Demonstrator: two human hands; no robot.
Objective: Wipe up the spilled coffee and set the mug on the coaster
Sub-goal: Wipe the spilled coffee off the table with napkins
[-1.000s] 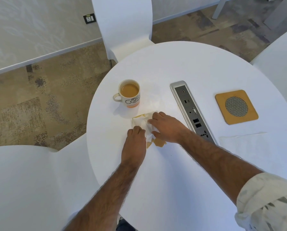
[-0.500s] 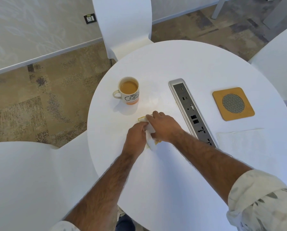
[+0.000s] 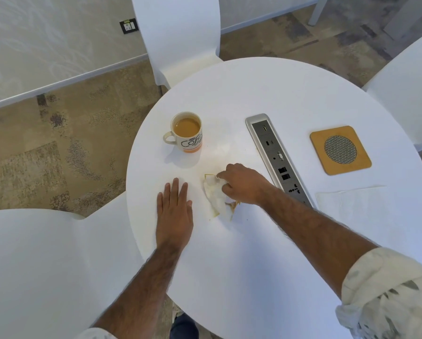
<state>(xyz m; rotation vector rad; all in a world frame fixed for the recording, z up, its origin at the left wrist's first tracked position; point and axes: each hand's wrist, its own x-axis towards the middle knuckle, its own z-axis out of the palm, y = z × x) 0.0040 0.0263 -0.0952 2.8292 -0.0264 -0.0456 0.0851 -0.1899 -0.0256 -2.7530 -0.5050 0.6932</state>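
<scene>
Right hand (image 3: pixel 241 183): fingers curled down onto the crumpled napkin (image 3: pixel 217 196), gripping and pressing it to the round white table (image 3: pixel 254 253).
Left hand (image 3: pixel 174 211): flat, palm down, holding nothing, just left of the napkin.
Napkin: stained tan at its edges; a small brown patch shows at its near right corner.
Mug (image 3: pixel 186 132): upright, nearly full of coffee, far left of the hands, handle pointing left.
Socket strip (image 3: pixel 279 159): right of the hands, between mug and coaster.
Coaster (image 3: pixel 341 150): far right, bare, well apart from the mug.
Spare napkin (image 3: pixel 352 204): flat, near the coaster.
Technique: likely best to bunch the wet paper inward, press rather than smear, then carry the mug level over the strip.
</scene>
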